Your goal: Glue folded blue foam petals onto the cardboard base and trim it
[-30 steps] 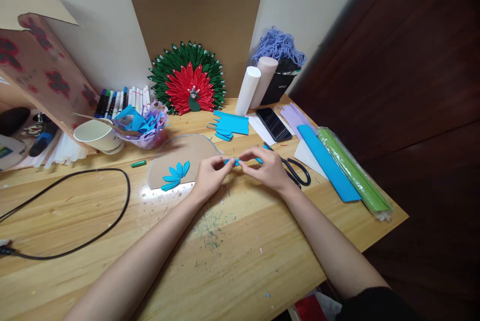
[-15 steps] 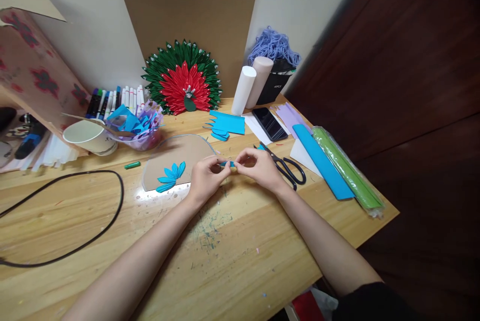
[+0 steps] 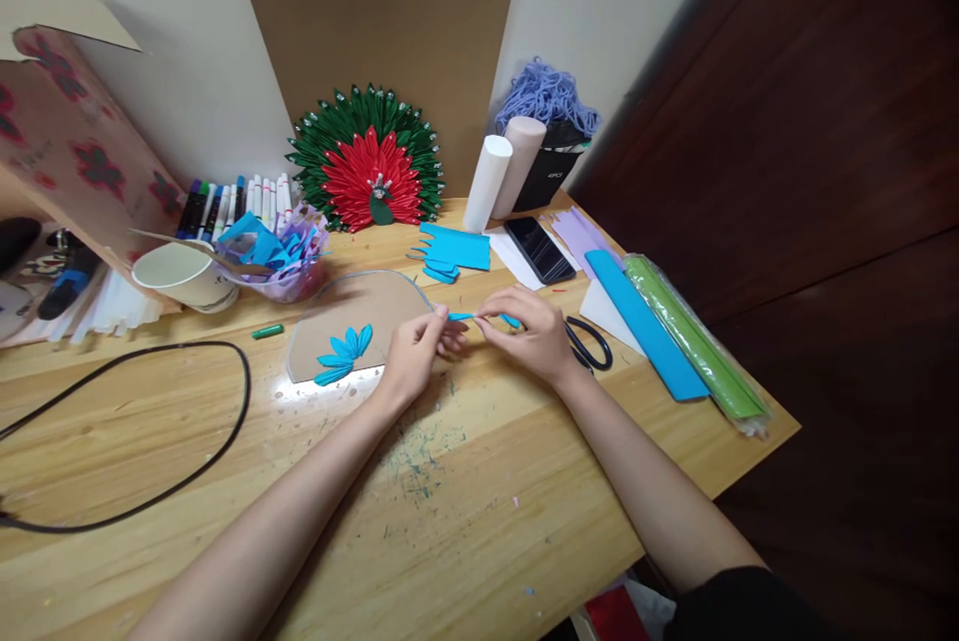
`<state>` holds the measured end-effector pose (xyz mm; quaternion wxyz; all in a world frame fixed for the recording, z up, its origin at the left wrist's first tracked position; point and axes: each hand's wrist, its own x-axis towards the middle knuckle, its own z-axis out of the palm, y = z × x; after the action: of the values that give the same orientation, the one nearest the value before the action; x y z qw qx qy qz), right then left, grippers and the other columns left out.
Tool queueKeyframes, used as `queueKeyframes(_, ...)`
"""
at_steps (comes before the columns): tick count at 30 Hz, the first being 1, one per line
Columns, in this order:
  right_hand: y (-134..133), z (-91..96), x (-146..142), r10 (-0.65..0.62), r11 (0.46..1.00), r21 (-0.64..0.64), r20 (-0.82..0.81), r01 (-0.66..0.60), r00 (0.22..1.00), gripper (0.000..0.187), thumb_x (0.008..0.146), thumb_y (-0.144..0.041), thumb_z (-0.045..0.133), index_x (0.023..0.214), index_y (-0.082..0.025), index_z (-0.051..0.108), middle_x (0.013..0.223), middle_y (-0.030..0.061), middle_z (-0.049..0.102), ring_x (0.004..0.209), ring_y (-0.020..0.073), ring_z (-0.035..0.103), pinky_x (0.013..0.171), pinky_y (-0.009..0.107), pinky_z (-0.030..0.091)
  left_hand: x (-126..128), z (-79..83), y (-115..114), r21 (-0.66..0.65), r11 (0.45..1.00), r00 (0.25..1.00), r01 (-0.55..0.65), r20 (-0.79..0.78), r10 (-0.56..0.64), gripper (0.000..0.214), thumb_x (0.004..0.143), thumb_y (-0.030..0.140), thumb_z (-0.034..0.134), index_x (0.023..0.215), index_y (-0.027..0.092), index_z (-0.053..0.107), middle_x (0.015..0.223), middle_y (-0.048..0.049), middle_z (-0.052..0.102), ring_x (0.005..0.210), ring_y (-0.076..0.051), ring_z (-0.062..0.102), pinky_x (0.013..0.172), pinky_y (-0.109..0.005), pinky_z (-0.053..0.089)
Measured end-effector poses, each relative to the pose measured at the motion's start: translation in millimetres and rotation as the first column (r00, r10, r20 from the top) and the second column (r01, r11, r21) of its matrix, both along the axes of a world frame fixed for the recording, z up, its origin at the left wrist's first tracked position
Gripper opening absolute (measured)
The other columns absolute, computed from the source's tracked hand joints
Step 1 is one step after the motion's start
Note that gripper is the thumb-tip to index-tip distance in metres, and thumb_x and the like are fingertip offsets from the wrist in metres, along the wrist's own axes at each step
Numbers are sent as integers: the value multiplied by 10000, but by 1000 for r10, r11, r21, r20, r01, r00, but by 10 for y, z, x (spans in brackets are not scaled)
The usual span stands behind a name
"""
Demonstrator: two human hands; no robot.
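Place: you are at a craft desk [image 3: 465, 551] indoors — home or studio, you cannot tell which.
Desktop: your wood is specked with dark stains [image 3: 427, 451].
Far side: a red-and-green feathered peacock [image 3: 367, 172] before a cardboard sheet [image 3: 390, 32].
Left: markers [image 3: 259, 197] and a bowl [image 3: 292, 288] of paper scraps [image 3: 262, 240].
Right: blue paper [image 3: 644, 326], a wrapped green roll [image 3: 693, 341] — lilac yarn [image 3: 550, 97] farther off.

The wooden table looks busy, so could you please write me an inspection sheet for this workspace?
Surface: wooden table, marked with small dark specks.
Work items: blue strip; blue petals on the cardboard piece; scissors, partly hidden.
Clutter: phone, paper cup, small green object, bowl of paper scraps.
Hands: left hand and right hand both pinch the blue strip.
Cables: black cable loops across the left side.
Surroundings: brown board against the wall, behind the red-and-green craft.
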<state>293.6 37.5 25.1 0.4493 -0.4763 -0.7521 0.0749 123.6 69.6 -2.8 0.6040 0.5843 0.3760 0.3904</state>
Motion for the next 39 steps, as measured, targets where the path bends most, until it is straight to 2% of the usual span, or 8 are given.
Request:
queueKeyframes(4,-5,-26,-18,74,991,99,151,-90,986,90,791,-164,577,825,-202,652,800,54,661,749,161,590,685,305,482,9,3,13,-44,999,998,13,58,-11,346,774,443,571,700,123,678,663,-55,679,611,-137,600,621,-232,466)
queueKeyframes(10,7,-36,15,69,993,81,180,-84,981,109,789,-160,582,848,-210,658,835,51,645,776,162,581,698,305,481,13,27,23,-75,997,997,-13,81,19,287,720,406,642,703,123,685,656,-49,681,612,-136,604,624,-234,479)
queueKeyframes(14,0,-17,-14,9,1000,11,86,-10,996,93,773,-173,598,811,-222,668,830,37,621,798,161,578,716,308,486,18,15,29,-77,997,994,-18,102,25,287,717,407,645,730,125,698,675,-53,688,619,-135,607,631,-238,482)
queueKeyframes(18,-14,-13,-65,-14,985,-173,-121,-7,993,67,748,-219,625,792,-204,673,862,43,604,806,154,593,660,275,517,23,-1,32,-79,997,995,-22,100,30,295,723,409,640,758,124,704,688,-61,694,633,-139,613,643,-244,488)
queueKeyframes(22,-14,-54,-88,-61,920,-381,-372,-93,926,97,725,-252,641,773,-171,666,864,49,650,797,154,634,709,285,546,23,3,19,-76,997,995,-30,97,38,311,716,422,641,757,119,702,701,-70,697,649,-151,623,654,-260,497)
queueKeyframes(26,4,-83,-87,-169,847,-518,-476,-120,863,159,670,-285,687,755,-152,661,757,43,687,695,162,660,700,310,551,22,20,5,-62,997,996,-38,76,42,302,713,414,645,751,119,693,701,-66,691,659,-153,623,654,-259,494)
queueKeyframes(34,36,-63,-87,-240,839,-537,-505,-84,829,254,570,-319,748,688,-159,589,696,31,661,646,144,629,637,279,530,25,-11,0,38,998,998,-57,10,57,267,716,389,648,748,126,672,708,-55,671,659,-144,610,639,-244,484)
queueKeyframes(39,41,-84,-72,-233,829,-549,-516,-110,824,259,565,-285,743,696,-162,557,687,16,635,629,130,613,625,263,514,33,-46,-31,103,992,994,-70,-75,78,264,701,358,659,785,108,659,697,-64,657,600,-137,589,576,-240,463)
